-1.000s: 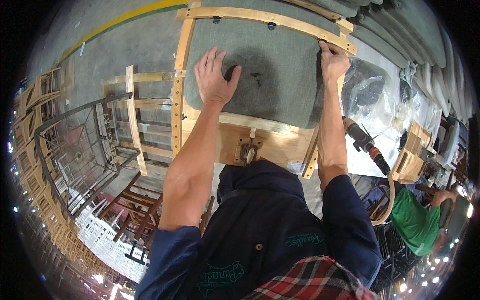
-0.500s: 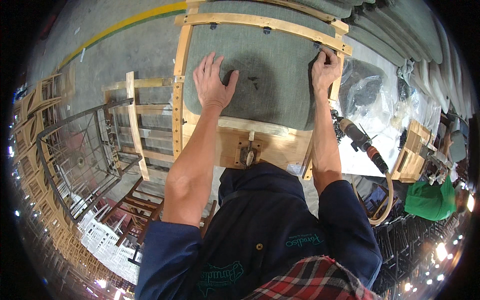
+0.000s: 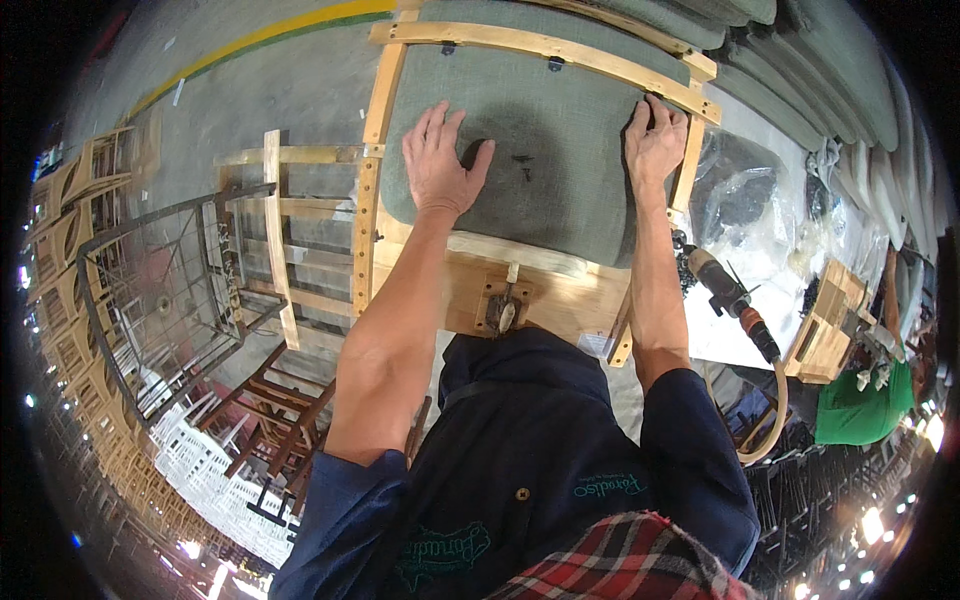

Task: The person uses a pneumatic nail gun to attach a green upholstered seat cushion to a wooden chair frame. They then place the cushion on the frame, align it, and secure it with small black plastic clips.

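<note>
A grey-green fabric-covered panel (image 3: 580,170) lies inside a light wooden frame (image 3: 530,37) in front of me. My left hand (image 3: 445,165) rests on the left part of the fabric, palm down with its fingers and thumb spread. At the far right corner my right hand (image 3: 655,140) has its fingers bent and drawn together against the frame's crossbar, hiding whatever lies under the fingertips. A black clip (image 3: 447,47) and another black clip (image 3: 555,63) sit along that crossbar. Small dark pieces (image 3: 523,165) lie mid-panel. Near my waist, a metal toggle clamp (image 3: 505,310) is fixed to the board.
Right of the frame hangs a power driver (image 3: 720,280) with a tan hose (image 3: 775,420). Clear plastic wrapping (image 3: 745,190) and stacked grey cushions (image 3: 800,80) lie beyond. Leftward stand wooden slats (image 3: 280,240) and a black metal frame (image 3: 165,300). A person in green (image 3: 865,405) is at far right.
The view has shifted slightly, carrying the frame right in the picture. My right fingertips now cover the spot where a dark clip showed beside them. My left hand stays spread on the fabric.
</note>
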`<action>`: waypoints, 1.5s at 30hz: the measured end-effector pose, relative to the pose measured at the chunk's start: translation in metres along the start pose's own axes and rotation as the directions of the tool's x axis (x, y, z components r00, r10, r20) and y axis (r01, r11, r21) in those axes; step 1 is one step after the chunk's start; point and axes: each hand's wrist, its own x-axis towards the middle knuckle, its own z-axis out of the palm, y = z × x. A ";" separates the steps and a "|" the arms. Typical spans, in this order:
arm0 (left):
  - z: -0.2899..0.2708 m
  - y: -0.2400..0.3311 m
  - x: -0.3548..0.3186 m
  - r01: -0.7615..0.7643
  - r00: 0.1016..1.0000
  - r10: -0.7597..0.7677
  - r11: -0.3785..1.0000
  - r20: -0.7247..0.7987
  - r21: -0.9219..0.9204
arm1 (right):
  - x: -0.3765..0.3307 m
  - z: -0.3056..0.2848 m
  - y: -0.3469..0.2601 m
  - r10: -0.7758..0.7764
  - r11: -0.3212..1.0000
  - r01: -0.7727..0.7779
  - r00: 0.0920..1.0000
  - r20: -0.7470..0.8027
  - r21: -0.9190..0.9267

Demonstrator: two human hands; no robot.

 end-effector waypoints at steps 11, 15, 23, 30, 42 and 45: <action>0.002 -0.004 -0.001 0.028 0.999 -0.027 0.999 0.030 -0.025 | -0.004 -0.001 0.003 0.103 0.986 -0.102 0.995 -0.001 0.129; 0.003 -0.005 -0.004 0.048 0.998 -0.048 0.999 0.033 0.009 | -0.009 -0.006 -0.017 0.043 0.982 -0.044 0.999 0.009 0.181; 0.001 -0.002 -0.003 0.057 0.998 -0.057 0.998 -0.001 -0.012 | -0.027 0.016 -0.108 -0.155 0.891 0.021 0.953 0.259 0.453; 0.001 0.001 -0.003 0.104 0.994 -0.104 0.995 0.030 -0.010 | -0.014 0.055 -0.131 -0.307 0.884 0.148 0.899 0.313 0.443; -0.001 -0.002 0.000 0.016 1.000 -0.017 0.999 -0.018 -0.043 | -0.017 0.062 -0.128 -0.215 0.821 0.069 0.957 0.195 0.566; -0.002 -0.001 0.000 0.026 1.000 -0.026 1.000 0.003 0.000 | -0.017 0.054 -0.128 -0.149 0.805 -0.042 0.951 0.270 0.592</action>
